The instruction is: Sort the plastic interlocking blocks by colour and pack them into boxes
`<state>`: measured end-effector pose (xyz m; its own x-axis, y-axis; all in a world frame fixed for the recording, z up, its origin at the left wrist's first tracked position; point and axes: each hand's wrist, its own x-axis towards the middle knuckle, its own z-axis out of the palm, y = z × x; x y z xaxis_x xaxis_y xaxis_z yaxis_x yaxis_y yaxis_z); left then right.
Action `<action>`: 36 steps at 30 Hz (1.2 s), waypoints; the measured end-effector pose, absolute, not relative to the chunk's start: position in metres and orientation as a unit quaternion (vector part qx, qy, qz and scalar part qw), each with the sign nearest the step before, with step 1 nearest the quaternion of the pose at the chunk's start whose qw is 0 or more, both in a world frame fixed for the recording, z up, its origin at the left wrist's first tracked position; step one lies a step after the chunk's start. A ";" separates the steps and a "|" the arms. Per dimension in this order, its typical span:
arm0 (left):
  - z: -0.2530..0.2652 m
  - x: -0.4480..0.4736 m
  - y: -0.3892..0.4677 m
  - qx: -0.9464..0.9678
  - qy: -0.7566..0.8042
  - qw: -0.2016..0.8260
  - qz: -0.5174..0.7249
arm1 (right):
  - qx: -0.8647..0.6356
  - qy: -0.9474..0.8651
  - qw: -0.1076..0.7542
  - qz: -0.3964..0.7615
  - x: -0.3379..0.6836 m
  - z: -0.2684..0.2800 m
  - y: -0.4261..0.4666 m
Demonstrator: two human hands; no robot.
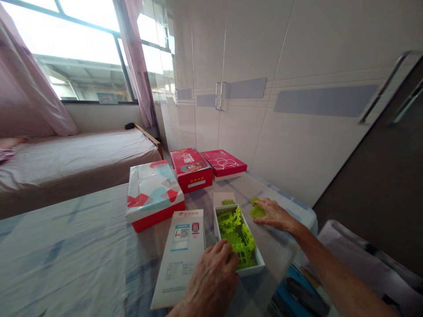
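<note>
A narrow white open box [259,265] on the table holds several bright green plastic building pieces [234,240] with notched edges and lattice panels. My left hand [214,273] is closed over the box's near left side, its fingers curled at the rim; the fingertips are partly hidden. To the right of the box, my right hand [273,214] reaches onto the table, its fingers closed round the edge of a green notched piece [256,210]. Another green piece [228,202] lies behind the box on a pale flat card [218,197].
Left of the open box lies a white printed carton lid [180,259]. Behind stand a white-and-red box [153,187], a red printed box [191,169] and a flat red box [224,163]. A wardrobe [244,53] rises behind the table; a bed [79,154] is at left.
</note>
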<state>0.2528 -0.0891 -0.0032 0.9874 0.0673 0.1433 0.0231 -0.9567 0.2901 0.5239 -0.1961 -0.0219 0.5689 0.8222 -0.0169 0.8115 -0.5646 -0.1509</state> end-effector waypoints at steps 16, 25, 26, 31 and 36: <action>-0.001 0.253 -0.089 0.989 0.013 0.136 0.056 | -0.857 -0.438 0.272 -0.019 0.491 0.003 -0.196; 0.000 0.251 -0.091 0.988 0.027 0.131 0.081 | -0.783 -0.468 0.390 0.128 0.416 0.033 -0.191; 0.000 0.252 -0.091 0.987 0.026 0.131 0.084 | -0.806 -0.466 0.354 0.085 0.413 0.029 -0.192; -0.001 0.252 -0.090 0.984 0.033 0.130 0.120 | -0.812 -0.520 0.244 0.103 0.405 0.022 -0.206; 0.002 0.250 -0.093 0.979 0.065 0.134 0.139 | -0.798 -0.513 0.311 0.066 0.428 0.035 -0.195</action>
